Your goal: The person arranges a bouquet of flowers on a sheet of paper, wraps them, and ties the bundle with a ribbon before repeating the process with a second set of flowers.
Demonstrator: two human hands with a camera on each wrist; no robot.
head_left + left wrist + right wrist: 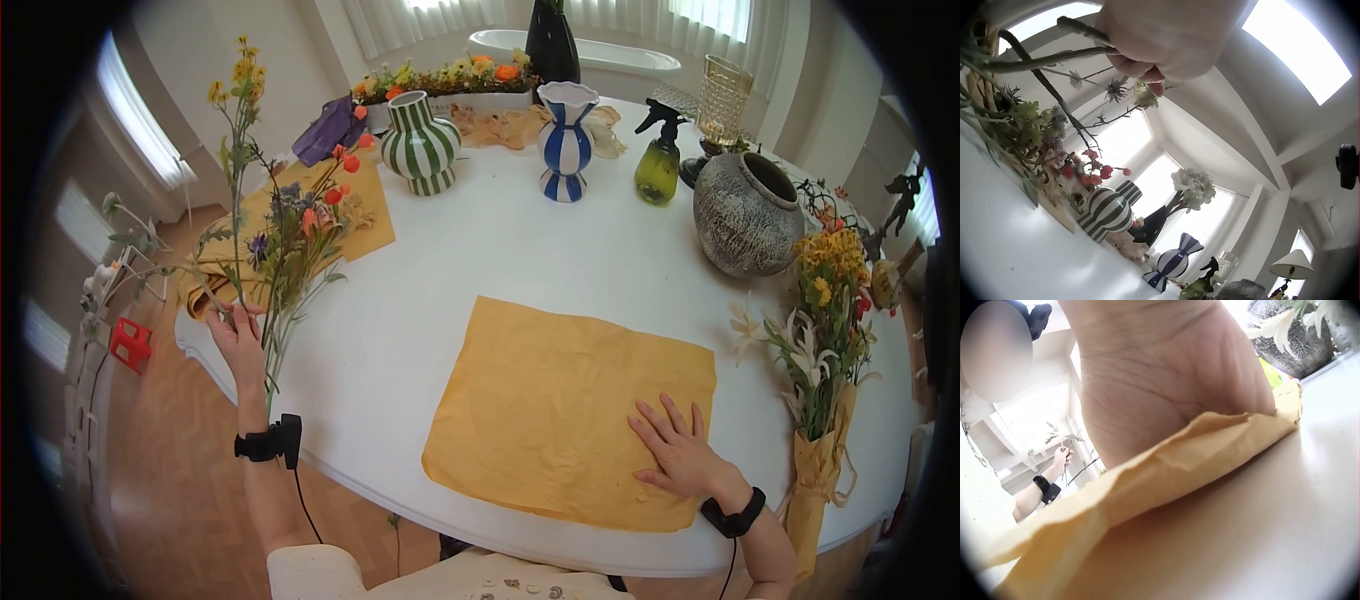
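Observation:
A sheet of yellow-brown paper [570, 410] lies on the white table in the head view. The right hand [682, 455] rests on its right part with the fingers spread; in the right wrist view the palm [1172, 381] touches the paper [1147, 481], whose near edge is raised and crumpled. At the table's left edge the left hand [238, 340] pinches stems below a tall yellow flower [245, 85]. In the left wrist view that hand [1166, 37] grips green stems [1041, 61]; part of the fingers is hidden. Loose flowers [300, 235] lie just beside it on more paper [365, 225].
A green-striped vase [420, 145], a blue-striped vase [566, 145], a green spray bottle [657, 170] and a grey pot [745, 215] stand farther back. At the right lies a wrapped bouquet [825, 370]. A flower box [460, 90] stands at the back; a red stool [131, 345] is on the floor.

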